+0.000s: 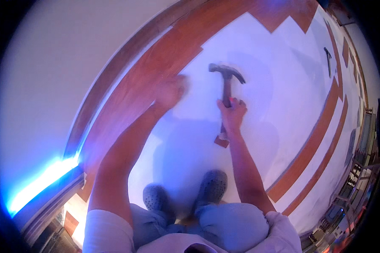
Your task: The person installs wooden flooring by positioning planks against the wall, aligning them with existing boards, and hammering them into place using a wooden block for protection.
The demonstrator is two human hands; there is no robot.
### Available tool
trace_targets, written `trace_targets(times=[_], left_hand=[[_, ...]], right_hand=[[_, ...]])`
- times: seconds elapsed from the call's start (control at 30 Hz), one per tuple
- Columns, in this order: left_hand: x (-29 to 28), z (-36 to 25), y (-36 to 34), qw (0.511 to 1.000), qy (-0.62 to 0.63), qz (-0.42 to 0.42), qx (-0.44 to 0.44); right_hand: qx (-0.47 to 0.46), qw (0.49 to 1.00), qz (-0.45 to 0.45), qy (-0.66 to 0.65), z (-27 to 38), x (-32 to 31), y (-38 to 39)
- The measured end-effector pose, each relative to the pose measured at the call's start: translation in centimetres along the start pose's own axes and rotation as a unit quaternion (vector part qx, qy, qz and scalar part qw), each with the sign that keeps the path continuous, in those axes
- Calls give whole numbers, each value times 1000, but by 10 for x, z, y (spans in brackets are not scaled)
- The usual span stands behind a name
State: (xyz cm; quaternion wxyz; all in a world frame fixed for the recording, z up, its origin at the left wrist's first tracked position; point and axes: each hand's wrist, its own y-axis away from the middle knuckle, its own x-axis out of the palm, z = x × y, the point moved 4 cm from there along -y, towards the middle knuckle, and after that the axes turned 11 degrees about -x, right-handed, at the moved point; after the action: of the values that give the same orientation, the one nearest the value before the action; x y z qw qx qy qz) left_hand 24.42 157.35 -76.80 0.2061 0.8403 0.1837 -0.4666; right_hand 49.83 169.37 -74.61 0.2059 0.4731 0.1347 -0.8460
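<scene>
My right hand (233,110) grips the handle of a claw hammer (226,80), its metal head raised toward the top of the picture over the pale floor surface (278,84). A small brown piece (221,141) shows just below that hand, partly behind my wrist. My left hand (173,90) is blurred at the inner edge of the band of reddish-brown wood planks (143,71); its fingers are too smeared to show whether they hold anything.
Dark footwear (209,187) is on my feet. Loose-looking brown strips (304,156) and a dark tool (328,61) lie at the right. A glowing blue light strip (42,185) runs along the lower left wall base. Racks (359,173) line the far right.
</scene>
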Motion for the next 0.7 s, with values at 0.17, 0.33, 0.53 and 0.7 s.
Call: trace_targets(times=[0.17, 0.33, 0.53, 0.7], left_hand=[[17, -50, 32, 992, 129, -10, 13], [19, -54, 42, 998, 47, -41, -14], [12, -54, 44, 989, -36, -80, -119], [-1, -41, 39, 990, -81, -92, -74]], right_hand=[[9, 995, 17, -98, 48, 32, 17], [78, 958, 18, -276, 61, 42, 16], [111, 887, 41, -446, 76, 51, 20], [82, 926, 31, -367, 74, 34, 31]])
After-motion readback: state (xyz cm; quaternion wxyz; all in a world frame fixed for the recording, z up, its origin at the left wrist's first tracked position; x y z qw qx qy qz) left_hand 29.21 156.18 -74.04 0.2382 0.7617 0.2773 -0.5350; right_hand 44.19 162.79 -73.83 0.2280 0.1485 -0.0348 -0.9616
